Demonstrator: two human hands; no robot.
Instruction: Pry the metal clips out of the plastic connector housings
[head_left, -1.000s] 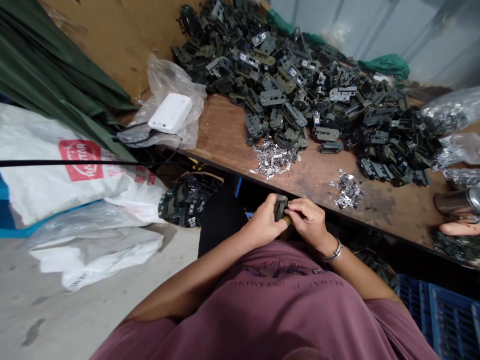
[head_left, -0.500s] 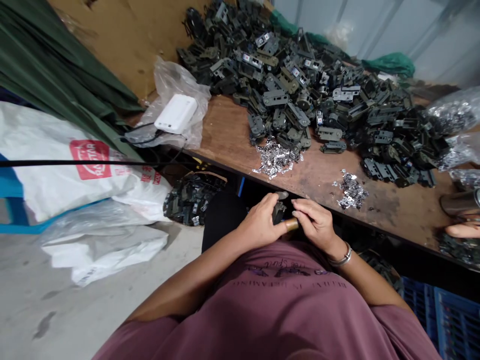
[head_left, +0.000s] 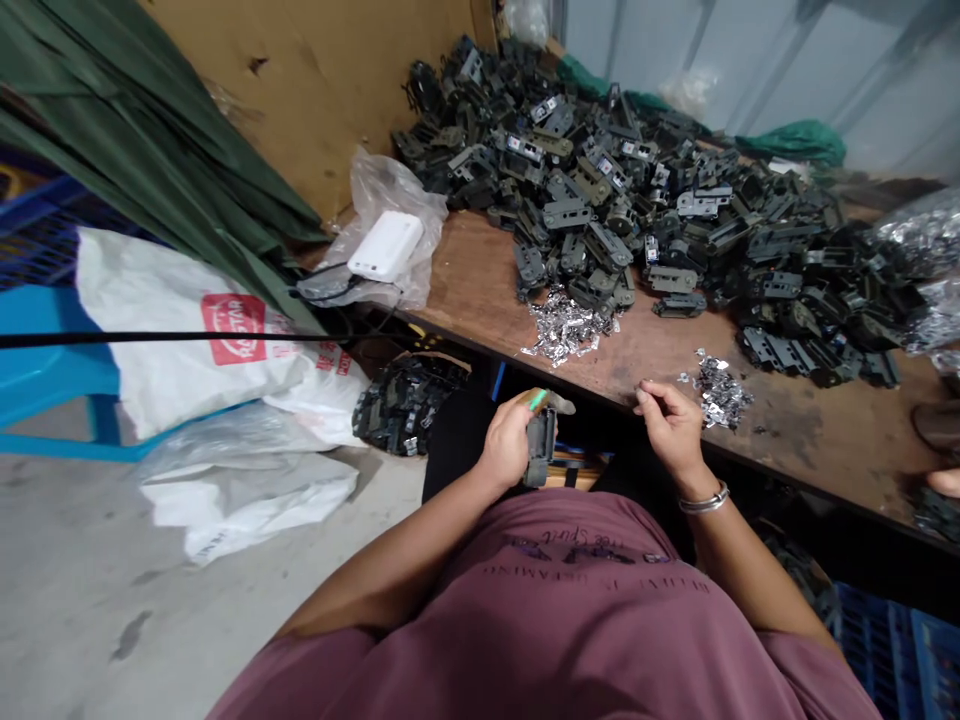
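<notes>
My left hand (head_left: 512,437), with a strip of green on one finger and a grey covering on a fingertip, is closed around a dark grey channel-shaped housing (head_left: 539,448). It holds this part above my lap, in front of the table edge. My right hand (head_left: 673,425) is over the front edge of the table, thumb and forefinger pinched together. Whatever is between those fingertips is too small to name. Close beside it lies a small pile of shiny metal clips (head_left: 724,392). A larger heap of similar clips (head_left: 568,328) lies further left on the table.
A big mound of dark grey housings (head_left: 600,190) covers the back of the wooden table (head_left: 472,262). At left are a white box (head_left: 386,247) on clear plastic, a white sack (head_left: 161,290) and a blue stool (head_left: 56,350). A dark cable (head_left: 150,338) crosses the left side.
My hands have come apart. The right hand has moved right, towards the small clip pile, while the left keeps the housing and has turned it so its channel shows.
</notes>
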